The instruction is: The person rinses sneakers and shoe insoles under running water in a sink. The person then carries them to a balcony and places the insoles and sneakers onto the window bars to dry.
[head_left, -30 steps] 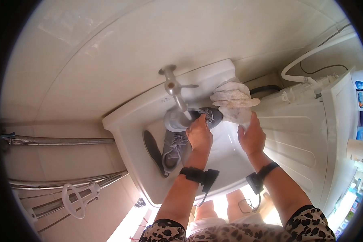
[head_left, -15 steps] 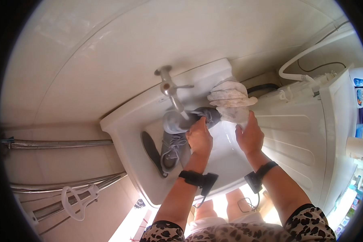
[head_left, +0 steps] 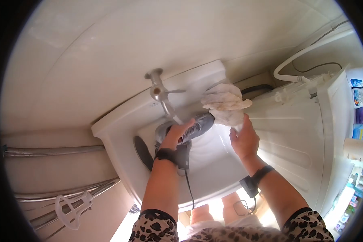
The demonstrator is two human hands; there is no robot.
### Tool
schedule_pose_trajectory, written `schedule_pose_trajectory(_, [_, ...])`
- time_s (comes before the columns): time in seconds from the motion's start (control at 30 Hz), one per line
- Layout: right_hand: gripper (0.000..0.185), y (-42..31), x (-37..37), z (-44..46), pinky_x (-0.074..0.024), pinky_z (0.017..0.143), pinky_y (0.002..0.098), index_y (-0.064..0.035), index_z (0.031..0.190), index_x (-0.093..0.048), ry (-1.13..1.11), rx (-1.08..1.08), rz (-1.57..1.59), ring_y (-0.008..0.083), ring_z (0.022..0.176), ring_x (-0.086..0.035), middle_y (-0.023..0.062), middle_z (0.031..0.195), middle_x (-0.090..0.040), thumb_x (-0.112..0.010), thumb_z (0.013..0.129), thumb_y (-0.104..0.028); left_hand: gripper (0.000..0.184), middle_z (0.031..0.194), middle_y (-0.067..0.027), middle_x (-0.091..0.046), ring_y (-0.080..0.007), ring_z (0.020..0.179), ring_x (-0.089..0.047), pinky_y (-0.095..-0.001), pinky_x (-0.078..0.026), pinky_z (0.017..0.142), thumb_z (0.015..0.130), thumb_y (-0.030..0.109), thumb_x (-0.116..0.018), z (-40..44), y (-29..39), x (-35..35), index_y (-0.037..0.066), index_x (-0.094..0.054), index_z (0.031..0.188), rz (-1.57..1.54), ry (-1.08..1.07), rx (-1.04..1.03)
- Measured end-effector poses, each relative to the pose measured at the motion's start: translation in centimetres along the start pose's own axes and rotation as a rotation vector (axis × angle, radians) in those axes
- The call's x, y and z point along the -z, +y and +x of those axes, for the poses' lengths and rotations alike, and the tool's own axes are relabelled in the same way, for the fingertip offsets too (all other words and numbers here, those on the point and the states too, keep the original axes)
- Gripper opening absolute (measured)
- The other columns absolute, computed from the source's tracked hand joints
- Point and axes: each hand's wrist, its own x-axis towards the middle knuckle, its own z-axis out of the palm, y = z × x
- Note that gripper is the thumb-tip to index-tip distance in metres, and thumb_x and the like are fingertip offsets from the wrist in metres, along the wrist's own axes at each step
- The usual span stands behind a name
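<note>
A grey lace-up sneaker (head_left: 203,123) lies across the white sink (head_left: 213,173) under the tap (head_left: 161,94). My left hand (head_left: 180,132) is closed over its opening and laces. Crumpled, stained white cloth (head_left: 226,101) rests at the sink's right back corner, beyond the sneaker's toe. With thumb and fingers my right hand (head_left: 245,139) grips the cloth's lower end. Leaning on the sink's left wall is a dark shoe sole or insole (head_left: 142,151); I cannot tell which. My left hand and forearm mostly hide a second grey shoe beneath.
A white ribbed appliance (head_left: 286,133) stands close on the right, with a white hose (head_left: 284,66) behind it. Bottles (head_left: 359,97) line the far right. Metal pipes (head_left: 56,151) run along the left wall, where a white plastic hook (head_left: 70,211) hangs.
My left hand has moved left along the sneaker, from its laces to nearer its heel. The sneaker's toe now shows more. My right hand keeps hold of the cloth. The view has shifted slightly.
</note>
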Motion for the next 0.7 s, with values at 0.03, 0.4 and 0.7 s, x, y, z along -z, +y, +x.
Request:
schedule_pose_trajectory(0.03, [0.065, 0.0, 0.0, 0.0, -0.0492, 0.073, 0.0436, -0.0052, 0.132, -0.031, -0.007, -0.006, 0.008, 0.0343, 0.091, -0.059, 0.0165, 0.108, -0.056, -0.064, 0.078, -0.022, 0.054, 0.103, -0.0052, -0.064, -0.0158, 0.094, -0.061, -0.0302, -0.046, 0.086, 0.077, 0.041, -0.074, 0.7, -0.6, -0.3, -0.001, -0.062, 0.108, -0.208, -0.031, -0.191])
schedule_pose_trajectory(0.4, [0.065, 0.0, -0.3, 0.0, -0.0504, 0.070, 0.0418, -0.0035, 0.131, -0.032, 0.032, 0.014, -0.062, 0.0335, 0.089, -0.060, 0.0167, 0.107, -0.057, -0.065, 0.077, -0.022, 0.070, 0.118, -0.0156, -0.059, -0.0231, 0.110, -0.054, -0.0332, -0.039, 0.096, 0.081, 0.050, -0.065, 7.1, -4.5, -4.8, -0.007, -0.054, 0.119, 0.108, 0.320, -0.122])
schedule_pose_trajectory(0.7, [0.064, -0.4, 0.2, 0.2, -0.0507, 0.070, 0.0418, -0.0046, 0.130, -0.032, 0.003, -0.012, -0.033, 0.0332, 0.087, -0.061, 0.0158, 0.104, -0.057, -0.064, 0.078, -0.022, 0.062, 0.100, -0.0241, -0.063, -0.0394, 0.096, -0.059, -0.0421, -0.045, 0.085, 0.089, 0.055, -0.044, 4.7, -5.0, -1.9, -0.002, -0.058, 0.108, 0.193, 0.246, -0.527])
